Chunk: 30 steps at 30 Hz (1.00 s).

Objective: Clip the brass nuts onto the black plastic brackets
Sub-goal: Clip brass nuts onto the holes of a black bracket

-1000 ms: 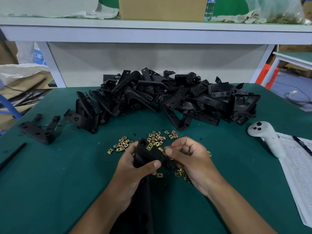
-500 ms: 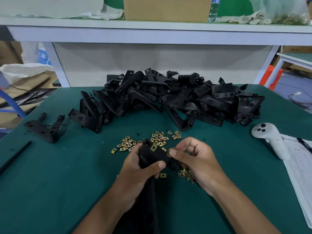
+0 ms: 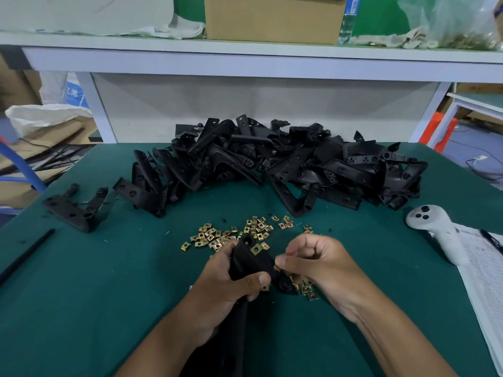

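Observation:
My left hand [image 3: 226, 289] grips a black plastic bracket [image 3: 253, 263] above the green table, thumb across its front. One brass nut [image 3: 256, 249] sits clipped near the bracket's top end. My right hand [image 3: 315, 265] has its fingers curled and its thumb pressed against the bracket's right edge, where a brass nut is mostly hidden under the fingertips. Loose brass nuts [image 3: 234, 234] lie scattered on the mat just beyond my hands, and a few more [image 3: 307, 289] lie under my right hand. A big heap of black brackets [image 3: 285, 164] fills the far middle of the table.
A separate bracket [image 3: 74, 208] lies at the far left, with a thin black rod [image 3: 25, 254] nearer the left edge. A white controller [image 3: 438, 229] and a printed sheet [image 3: 487, 273] lie at the right. A shelf [image 3: 245, 54] with a cardboard box [image 3: 272, 17] runs behind the table.
Both hands stay on the same bracket. The right thumb and fingers have shifted slightly along the bracket's right edge; the camera view has drifted a little.

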Tool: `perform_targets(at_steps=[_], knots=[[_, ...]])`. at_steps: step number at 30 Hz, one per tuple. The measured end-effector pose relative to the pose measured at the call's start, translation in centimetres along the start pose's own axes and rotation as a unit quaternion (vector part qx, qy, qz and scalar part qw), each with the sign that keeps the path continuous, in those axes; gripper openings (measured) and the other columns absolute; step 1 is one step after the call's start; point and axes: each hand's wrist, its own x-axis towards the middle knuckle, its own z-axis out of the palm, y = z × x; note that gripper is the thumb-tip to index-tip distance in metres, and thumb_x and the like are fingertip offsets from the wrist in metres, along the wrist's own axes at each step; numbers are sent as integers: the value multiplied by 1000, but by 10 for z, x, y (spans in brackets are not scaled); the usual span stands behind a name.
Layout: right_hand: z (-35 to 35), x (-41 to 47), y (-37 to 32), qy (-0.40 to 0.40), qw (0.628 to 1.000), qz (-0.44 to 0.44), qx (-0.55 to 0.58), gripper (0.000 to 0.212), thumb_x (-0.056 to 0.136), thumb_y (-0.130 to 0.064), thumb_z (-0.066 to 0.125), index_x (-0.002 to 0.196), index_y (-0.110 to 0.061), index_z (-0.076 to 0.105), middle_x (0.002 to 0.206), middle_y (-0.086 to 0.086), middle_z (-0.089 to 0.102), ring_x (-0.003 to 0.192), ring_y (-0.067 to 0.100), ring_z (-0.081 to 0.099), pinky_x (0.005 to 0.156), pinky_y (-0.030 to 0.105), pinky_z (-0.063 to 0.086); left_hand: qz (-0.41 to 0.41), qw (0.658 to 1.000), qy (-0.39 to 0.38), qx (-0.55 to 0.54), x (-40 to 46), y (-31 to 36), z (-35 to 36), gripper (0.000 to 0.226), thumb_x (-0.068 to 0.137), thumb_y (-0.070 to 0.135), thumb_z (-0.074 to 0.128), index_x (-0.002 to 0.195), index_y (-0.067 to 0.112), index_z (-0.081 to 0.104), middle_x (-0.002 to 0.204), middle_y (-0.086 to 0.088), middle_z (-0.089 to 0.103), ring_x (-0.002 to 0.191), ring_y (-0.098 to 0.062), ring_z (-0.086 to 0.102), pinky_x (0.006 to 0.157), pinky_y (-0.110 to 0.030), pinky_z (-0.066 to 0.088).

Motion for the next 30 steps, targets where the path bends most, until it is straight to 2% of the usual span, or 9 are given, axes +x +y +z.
perform_targets(at_steps=[2, 5, 7, 10, 13, 17, 21, 26, 30], knots=[[5, 0, 3, 36, 999, -6, 19, 14, 65, -22, 86, 73, -22, 75, 71, 5, 71, 60, 11, 63, 54, 18, 48, 16, 999, 30, 11, 0, -1, 3, 47, 74, 24, 86, 108, 9, 58, 78, -5, 63, 61, -15, 51, 60, -23, 48], [15, -1, 10, 83, 996, -23, 22, 13, 71, -24, 86, 78, -21, 75, 71, 2, 71, 64, 11, 63, 60, 19, 50, 40, 995, 84, 32, 1, -2, 8, 30, 74, 26, 85, 97, 24, 65, 78, 2, 69, 64, -13, 59, 61, -20, 50], [20, -2, 13, 94, 994, -38, 26, 11, 77, -22, 83, 79, -19, 72, 68, -1, 68, 65, 11, 63, 63, 21, 51, 59, 992, 106, 37, 1, -2, 9, 29, 73, 27, 87, 93, 31, 67, 83, 4, 74, 71, -10, 67, 64, -18, 53], [23, -2, 15, 94, 993, -60, 32, 8, 88, -16, 74, 87, -14, 67, 65, -7, 66, 66, 9, 65, 62, 20, 52, 80, 988, 132, 22, 1, -2, 10, 33, 74, 24, 87, 99, 23, 65, 85, 1, 75, 72, -9, 69, 63, -18, 53], [25, -1, 15, 85, 992, -94, 3, 14, 88, -13, 76, 96, -16, 65, 78, -4, 73, 76, 9, 68, 68, 19, 54, 83, 985, 151, 13, 3, -3, 10, 42, 74, 23, 90, 104, 12, 62, 85, -4, 74, 71, -12, 66, 62, -20, 53], [28, -1, 18, 87, 981, -147, -90, 31, 71, -40, 83, 96, -40, 64, 100, -6, 76, 96, 12, 71, 81, 28, 58, 89, 985, 147, -14, 4, -6, 7, 37, 78, 22, 85, 103, 10, 61, 82, -3, 70, 69, -14, 62, 62, -22, 53], [25, 0, 22, 100, 969, -186, -130, 38, 73, -46, 83, 103, -44, 61, 106, -12, 75, 104, 10, 70, 85, 22, 54, 89, 984, 153, -19, 7, -9, 5, 35, 77, 30, 84, 98, 12, 62, 81, -6, 68, 67, -18, 61, 61, -24, 54], [25, -1, 26, 135, 937, -240, -214, 39, 76, -37, 83, 105, -43, 57, 103, -22, 74, 103, 3, 69, 83, 11, 50, 98, 983, 154, -14, 11, -13, 4, 24, 76, 25, 80, 95, 19, 66, 85, -7, 72, 68, -18, 64, 59, -26, 54], [24, 1, 27, 146, 926, -261, -229, 39, 76, -31, 83, 102, -41, 56, 101, -19, 74, 101, 7, 70, 82, 12, 50, 101, 982, 155, -23, 10, -13, 5, 38, 75, 23, 80, 104, 8, 61, 87, -8, 73, 72, -17, 65, 62, -25, 55]])
